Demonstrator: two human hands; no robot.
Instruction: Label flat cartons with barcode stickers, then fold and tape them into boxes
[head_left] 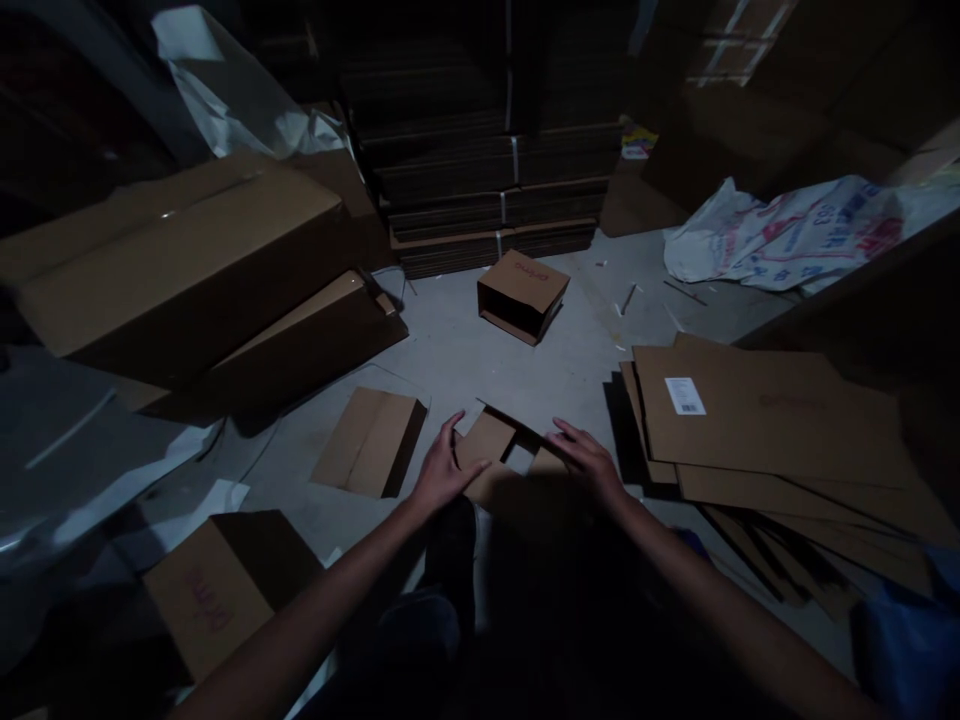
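Observation:
Between my hands is a small cardboard box [487, 441], its flaps folded partway in and a square gap left in the middle. My left hand [448, 472] grips the box's left side, thumb laid over the flap and fingers along the outer edge. At the far right edge, the fingers of my right hand [589, 458] hold the raised far flap; its thumb is hidden. Deep shadow covers the near part of the box. A closed flat carton [364, 440] lies to the left of my left hand.
Ahead on the floor [450, 340] sits an open-ended carton [529, 282]. Flattened cardboard sheets [772, 410] are piled at right. Large cartons [180, 260] stand at left, with a marked box [217, 590] nearer. Bundled cardboard stacks [450, 170] and a printed white sack [795, 235] are behind.

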